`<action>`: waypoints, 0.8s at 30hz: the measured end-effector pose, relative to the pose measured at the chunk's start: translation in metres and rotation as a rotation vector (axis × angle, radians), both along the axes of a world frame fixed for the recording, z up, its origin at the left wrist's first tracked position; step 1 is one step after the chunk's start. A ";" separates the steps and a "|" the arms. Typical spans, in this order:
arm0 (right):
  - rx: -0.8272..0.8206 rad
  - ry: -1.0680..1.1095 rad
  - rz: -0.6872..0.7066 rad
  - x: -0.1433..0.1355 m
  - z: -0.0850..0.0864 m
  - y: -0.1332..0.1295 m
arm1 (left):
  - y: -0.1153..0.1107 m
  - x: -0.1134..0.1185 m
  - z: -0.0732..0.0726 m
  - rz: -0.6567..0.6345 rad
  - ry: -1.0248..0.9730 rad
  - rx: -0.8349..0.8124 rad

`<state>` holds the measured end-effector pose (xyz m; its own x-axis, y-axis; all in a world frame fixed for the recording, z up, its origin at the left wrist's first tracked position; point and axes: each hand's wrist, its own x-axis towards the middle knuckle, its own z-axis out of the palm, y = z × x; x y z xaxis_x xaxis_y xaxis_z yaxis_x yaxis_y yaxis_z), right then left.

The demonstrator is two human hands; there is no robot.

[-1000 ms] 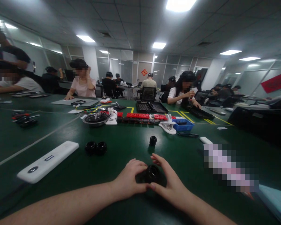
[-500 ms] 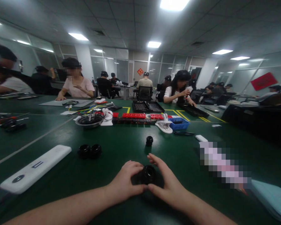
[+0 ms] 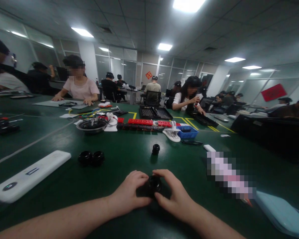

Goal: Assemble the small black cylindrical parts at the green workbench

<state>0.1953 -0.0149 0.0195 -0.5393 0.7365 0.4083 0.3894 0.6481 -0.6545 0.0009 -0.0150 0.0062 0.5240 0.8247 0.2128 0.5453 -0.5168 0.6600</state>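
Note:
In front of me a glossy black round fitting with a hollow top sits at table height between my hands. My left hand curves round its left side, fingertips and thumb against it. From the other side my right hand closes on it, with the index finger at the top rim and the thumb low in front. Further off stands a smaller black fitting, upright and untouched. To the left are two similar black fittings, one touching the other. The underside of the held fitting is hidden.
A white oblong device lies at left, a light-blue case at right. Across the middle run red blocks, a metal bowl, a white clip stand and a blue bin. Co-workers sit across the green table.
My right index finger has come down onto the fitting's rim, so the right hand grips it more closely. The whole view has shifted slightly; the other fittings stay in place.

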 end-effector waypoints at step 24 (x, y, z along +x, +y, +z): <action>-0.186 -0.022 0.019 0.004 -0.005 0.005 | -0.001 -0.002 0.000 -0.013 -0.088 0.053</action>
